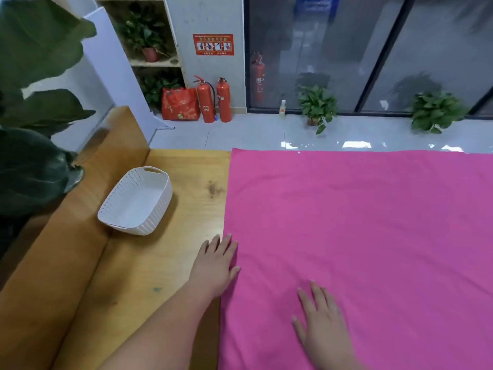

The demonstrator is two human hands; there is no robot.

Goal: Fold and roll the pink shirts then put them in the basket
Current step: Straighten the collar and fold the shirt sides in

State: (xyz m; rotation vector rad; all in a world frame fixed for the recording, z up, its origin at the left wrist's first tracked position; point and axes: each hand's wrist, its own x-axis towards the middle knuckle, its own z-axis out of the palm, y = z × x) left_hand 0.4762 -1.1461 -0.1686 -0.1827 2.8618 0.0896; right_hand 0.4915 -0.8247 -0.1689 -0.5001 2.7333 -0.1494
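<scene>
Pink shirt (pixel 360 236): spread flat over the right part of the wooden table (pixel 160 268). Sleeves and collar cannot be made out (only one broad sheet of cloth is seen).
Left hand (pixel 216 265): laid palm-down at the shirt's left edge, fingers (pixel 229 243) straight and slightly spread. The hem is touched and nothing is pinched.
Right hand (pixel 324 324): rested flat on the cloth near the front, fingers (pixel 317 292) straight and spread.
Basket (pixel 149 228): set on the table to the left, well apart from the shirt.
Step judged: smoothing before a first fold; no fold is seen yet.
Risk, skew: if the left edge is lifted at one spot only, the fold line could be pulled crooked.
Risk, creases: if slack is pushed under a fold, a loose roll could result and come undone in the basket.
Risk, drag: the cloth runs out of view on the right, so an overhang cannot be ruled out and a hard pull could shift the whole shirt.
</scene>
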